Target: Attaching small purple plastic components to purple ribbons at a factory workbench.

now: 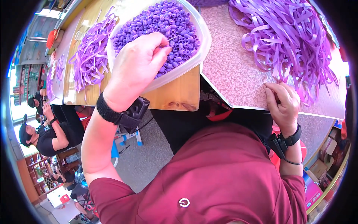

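My left hand is over a clear plastic tub heaped with small purple beads. Its thumb and forefinger are pinched together just above the beads. A thin dark sliver shows by the fingertips, too small to name. At the right, my right hand rests at the near edge of a speckled pink tabletop with its fingers curled. Ends of a large pile of purple ribbons reach down to that hand; whether the fingers hold one is hidden. Both wrists wear black straps with a small device.
A second bunch of purple ribbons lies on the wooden table left of the tub. Farther left, a person in black sits at the table's end. Boxes stand at the lower right, beyond my right arm.
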### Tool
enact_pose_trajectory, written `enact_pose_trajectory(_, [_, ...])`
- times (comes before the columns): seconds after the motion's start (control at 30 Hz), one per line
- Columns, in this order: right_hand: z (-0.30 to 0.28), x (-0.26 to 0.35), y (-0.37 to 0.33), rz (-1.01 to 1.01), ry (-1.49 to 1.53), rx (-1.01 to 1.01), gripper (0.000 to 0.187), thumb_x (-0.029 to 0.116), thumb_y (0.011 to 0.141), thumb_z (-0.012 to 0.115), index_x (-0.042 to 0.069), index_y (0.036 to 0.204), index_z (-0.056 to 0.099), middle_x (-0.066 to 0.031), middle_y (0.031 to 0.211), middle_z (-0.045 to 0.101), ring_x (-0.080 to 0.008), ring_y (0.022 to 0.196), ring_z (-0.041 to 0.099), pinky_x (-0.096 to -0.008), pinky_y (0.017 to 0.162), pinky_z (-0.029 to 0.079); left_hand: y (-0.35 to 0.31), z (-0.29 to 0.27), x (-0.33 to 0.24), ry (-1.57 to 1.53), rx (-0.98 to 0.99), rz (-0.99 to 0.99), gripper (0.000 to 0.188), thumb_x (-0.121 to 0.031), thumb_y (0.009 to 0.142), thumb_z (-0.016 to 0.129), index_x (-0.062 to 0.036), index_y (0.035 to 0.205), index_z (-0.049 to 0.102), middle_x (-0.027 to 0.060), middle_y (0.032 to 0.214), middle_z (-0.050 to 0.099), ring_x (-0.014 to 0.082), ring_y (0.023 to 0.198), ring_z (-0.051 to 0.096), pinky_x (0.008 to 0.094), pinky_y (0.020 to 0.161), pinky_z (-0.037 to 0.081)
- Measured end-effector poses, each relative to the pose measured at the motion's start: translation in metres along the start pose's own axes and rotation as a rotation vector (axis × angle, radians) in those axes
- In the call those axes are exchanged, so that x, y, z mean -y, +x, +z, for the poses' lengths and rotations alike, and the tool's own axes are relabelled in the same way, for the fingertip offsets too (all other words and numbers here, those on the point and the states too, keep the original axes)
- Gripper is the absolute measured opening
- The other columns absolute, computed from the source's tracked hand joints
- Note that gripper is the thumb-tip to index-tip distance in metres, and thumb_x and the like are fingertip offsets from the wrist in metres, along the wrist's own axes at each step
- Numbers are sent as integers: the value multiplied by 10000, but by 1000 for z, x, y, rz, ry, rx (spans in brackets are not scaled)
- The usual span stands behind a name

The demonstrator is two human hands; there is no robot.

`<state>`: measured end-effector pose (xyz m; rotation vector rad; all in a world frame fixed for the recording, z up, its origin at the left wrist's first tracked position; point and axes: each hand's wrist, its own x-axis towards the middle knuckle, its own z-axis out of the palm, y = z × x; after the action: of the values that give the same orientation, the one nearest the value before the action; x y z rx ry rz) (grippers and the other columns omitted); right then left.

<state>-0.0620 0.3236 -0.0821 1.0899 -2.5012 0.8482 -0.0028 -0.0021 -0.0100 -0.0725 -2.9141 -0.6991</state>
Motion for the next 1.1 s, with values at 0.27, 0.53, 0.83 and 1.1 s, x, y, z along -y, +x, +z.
enact_pose_trajectory(0.27, [-13,69,20,403,968,154,208,47,861,573,-17,1058,588,-15,858,562,-66,736,521,-194,651,414,-39,6,-62,-320,-173,-91,160,11,819,625,9,978,611,-11,836,588,33,746,531,165,668,414])
enact_pose_trajectory(0.53, [-5,97,36,543,1689,365,264,79,881,575,-24,1124,558,-70,958,631,-92,828,593,-234,775,483,-66,46,-99,-369,-431,58,227,62,708,689,-13,912,621,74,756,621,161,598,557,245,527,433])
enact_pose_trajectory(0.83, [-8,84,21,711,1683,422,132,52,839,608,-18,948,627,-57,843,647,-97,757,600,-229,718,486,-69,67,-107,-242,-435,275,206,76,738,663,-8,921,617,24,731,548,74,570,472,197,502,365])
enact_pose_trajectory(1.1, [-13,80,16,678,1641,371,176,140,852,559,-18,886,631,-91,785,639,-112,669,586,-230,657,479,-85,66,-114,-495,-340,83,215,73,777,616,10,970,545,92,749,563,155,568,525,252,509,419])
